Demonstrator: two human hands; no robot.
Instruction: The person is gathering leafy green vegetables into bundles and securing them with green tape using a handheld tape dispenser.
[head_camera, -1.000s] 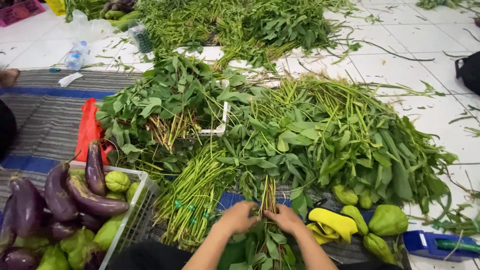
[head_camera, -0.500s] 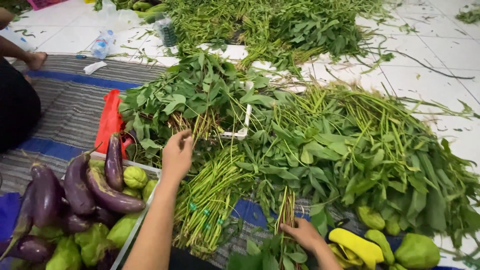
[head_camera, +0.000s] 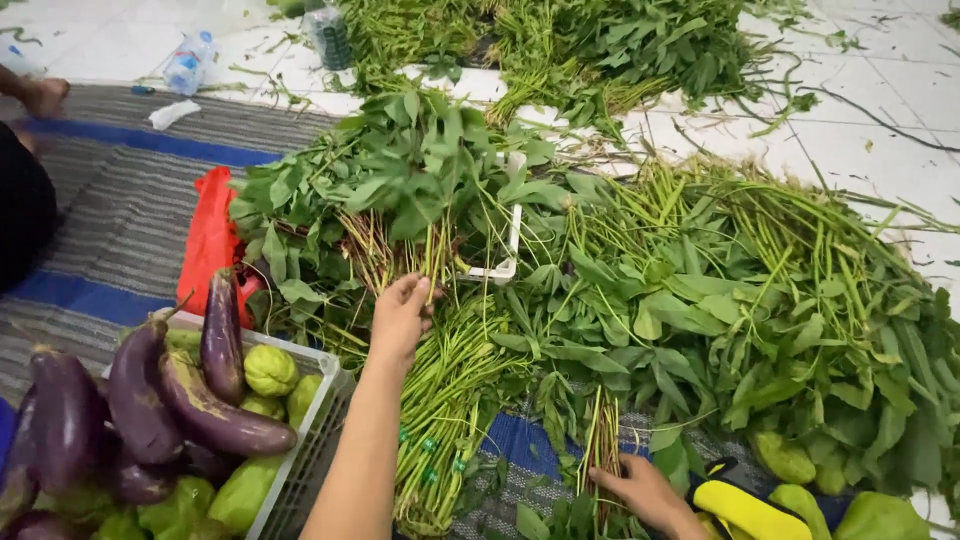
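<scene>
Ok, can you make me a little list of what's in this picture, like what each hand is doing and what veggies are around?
left hand: reaching out, fingers closed around stems of a leafy bunch
right hand: low, gripping stems of another bunch
crate: white, at left, holds purple eggplants and green chayotes
greens: big heap of leaves and stems on the right
red bag: beside the crate
floor: white tiles, with a striped mat
</scene>
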